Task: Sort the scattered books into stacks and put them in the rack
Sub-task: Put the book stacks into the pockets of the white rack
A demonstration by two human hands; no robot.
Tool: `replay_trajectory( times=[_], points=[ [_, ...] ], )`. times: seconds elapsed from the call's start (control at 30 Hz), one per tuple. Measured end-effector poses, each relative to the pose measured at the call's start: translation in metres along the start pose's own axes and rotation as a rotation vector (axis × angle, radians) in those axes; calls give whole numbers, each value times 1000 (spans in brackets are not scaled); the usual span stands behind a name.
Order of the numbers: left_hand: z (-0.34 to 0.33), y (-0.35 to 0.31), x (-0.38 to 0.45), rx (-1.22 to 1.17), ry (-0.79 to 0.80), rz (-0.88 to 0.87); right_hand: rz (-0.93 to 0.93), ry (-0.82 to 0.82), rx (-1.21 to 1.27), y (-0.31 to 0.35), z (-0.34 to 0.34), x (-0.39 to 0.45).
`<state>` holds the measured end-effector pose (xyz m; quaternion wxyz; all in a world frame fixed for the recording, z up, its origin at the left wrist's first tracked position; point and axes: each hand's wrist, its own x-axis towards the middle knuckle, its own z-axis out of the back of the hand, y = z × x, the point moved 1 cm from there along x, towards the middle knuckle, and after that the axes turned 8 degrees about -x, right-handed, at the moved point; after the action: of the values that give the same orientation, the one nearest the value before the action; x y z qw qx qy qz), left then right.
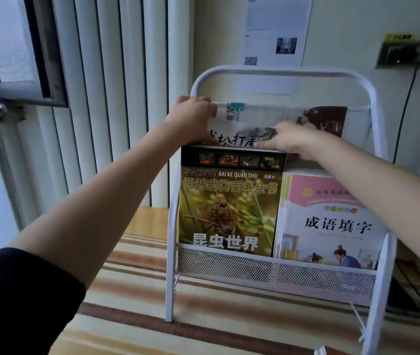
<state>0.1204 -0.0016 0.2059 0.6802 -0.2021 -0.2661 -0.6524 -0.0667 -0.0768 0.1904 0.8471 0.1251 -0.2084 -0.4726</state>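
Head view: the left hand (pixel 195 116) is closing on the left edge of a thin white picture book with black brush lettering (pixel 242 135), which is standing in the upper rear tier of the white metal-tube rack with mesh front (pixel 275 274), long axis across the rack. The right hand (pixel 293 143) is pinching its lower right part, equally near. In the front tier, a green insect encyclopedia (pixel 229 206) is standing left of a pink idiom workbook (pixel 329 221), both upright.

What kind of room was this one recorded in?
Probably a home or a small study room: a white book rack holding children's books, a striped rug, and a tall radiator beside a window.
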Motion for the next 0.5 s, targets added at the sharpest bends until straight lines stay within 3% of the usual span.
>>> replay_trajectory(
  times=[0.07, 0.13, 0.27, 0.37, 0.43, 0.5],
  points=[
    [3, -2, -1, 103, 50, -29, -5, 5, -278, 9, 6, -7],
    [8, -5, -7, 182, 145, -58, -3, 51, -393, 17, 10, -11],
    [17, -11, -24, 20, 252, 58, -131, 184, 72, 10, 4, -14],
    [19, -14, -27, 94, 388, 99, -135, 89, 179, -7, 2, -20],
    [26, -17, -27, -20, 446, 249, -90, -30, 193, -15, 6, -28],
    [24, -22, -25, -134, 430, 281, -36, -120, 253, -22, 12, -36]
  ],
)
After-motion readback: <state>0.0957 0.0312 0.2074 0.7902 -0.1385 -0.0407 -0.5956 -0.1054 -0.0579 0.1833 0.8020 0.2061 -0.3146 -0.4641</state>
